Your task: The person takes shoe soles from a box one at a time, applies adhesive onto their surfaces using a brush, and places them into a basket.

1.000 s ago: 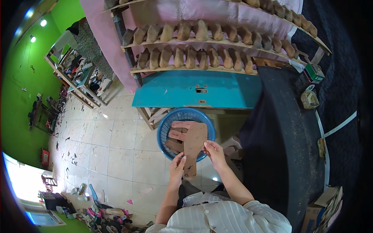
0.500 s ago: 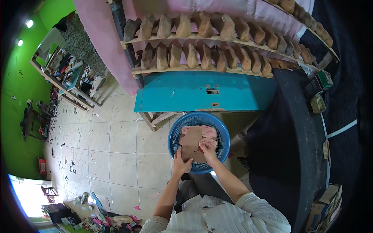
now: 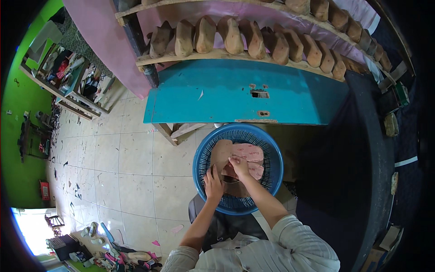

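A round blue plastic basket (image 3: pixel 197 158) rests over my lap and holds shoe-sole-shaped pieces. Pink insole pieces (image 3: pixel 249 152) with red marks lie in it on the right. A brown insole (image 3: pixel 221 152) stands out at the left of the basket, its rounded end pointing away from me. My left hand (image 3: pixel 214 185) is closed around its near left edge. With fingers pinched together, my right hand (image 3: pixel 239 167) grips the inner edge of the same insole. Another brown piece shows under my right wrist, partly hidden.
A turquoise bench top (image 3: pixel 204 95) with cut-out holes stands just beyond the basket. Wooden shelves (image 3: pixel 190 59) of shoe lasts (image 3: pixel 229 36) rise behind it. Dark cloth (image 3: pixel 321 167) hangs at the right. Scraps litter the tiled floor (image 3: pixel 136 154), and a cluttered rack (image 3: pixel 68 81) stands far left.
The brown insole has moved left across the basket with both hands on it, uncovering more of the pink pieces. The view has shifted, so the basket and bench look larger.
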A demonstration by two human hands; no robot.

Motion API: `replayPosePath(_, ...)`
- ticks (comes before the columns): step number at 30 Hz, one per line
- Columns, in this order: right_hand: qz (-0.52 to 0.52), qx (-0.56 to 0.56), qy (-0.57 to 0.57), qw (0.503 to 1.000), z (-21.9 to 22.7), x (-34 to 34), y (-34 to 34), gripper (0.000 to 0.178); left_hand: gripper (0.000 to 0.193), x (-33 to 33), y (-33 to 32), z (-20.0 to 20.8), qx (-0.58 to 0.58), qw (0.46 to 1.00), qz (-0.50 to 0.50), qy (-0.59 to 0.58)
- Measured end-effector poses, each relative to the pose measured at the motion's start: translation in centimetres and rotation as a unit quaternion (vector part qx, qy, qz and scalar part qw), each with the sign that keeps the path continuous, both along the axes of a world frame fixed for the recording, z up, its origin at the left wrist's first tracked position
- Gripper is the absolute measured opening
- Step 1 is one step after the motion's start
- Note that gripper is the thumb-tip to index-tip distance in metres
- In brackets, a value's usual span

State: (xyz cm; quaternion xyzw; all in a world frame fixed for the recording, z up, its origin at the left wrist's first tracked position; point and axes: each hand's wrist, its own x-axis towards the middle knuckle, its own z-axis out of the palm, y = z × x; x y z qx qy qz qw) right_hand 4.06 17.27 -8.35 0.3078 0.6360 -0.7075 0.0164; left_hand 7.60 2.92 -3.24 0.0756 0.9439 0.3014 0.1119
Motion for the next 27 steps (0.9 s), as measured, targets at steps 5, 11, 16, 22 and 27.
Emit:
replayPosePath(5,0.034,0.243,0.021,0.969,-2.3,-0.9,0.9,0.018,0.069,-0.4,1.1,-1.7,-0.034,0.999,-0.034,0.017)
replayPosePath(11,0.094,0.339,0.043,0.935,0.0,-1.7,0.8,0.016,0.065,-0.5,0.8,-2.1,-0.091,0.995,-0.025,0.036)
replayPosePath(16,0.097,0.389,0.119,0.908,4.0,-0.1,1.1,0.015,0.067,-0.4,-0.2,1.0,-0.079,0.996,-0.047,-0.001)
replayPosePath(22,0.122,0.402,0.227,0.878,14.7,3.8,-0.6,0.011,0.038,0.5,-1.8,9.1,-0.024,0.989,-0.037,0.139)
replayPosePath(27,0.053,0.466,0.237,0.851,24.0,8.6,-0.7,0.012,0.016,1.8,-2.5,17.7,0.037,0.979,-0.061,0.193)
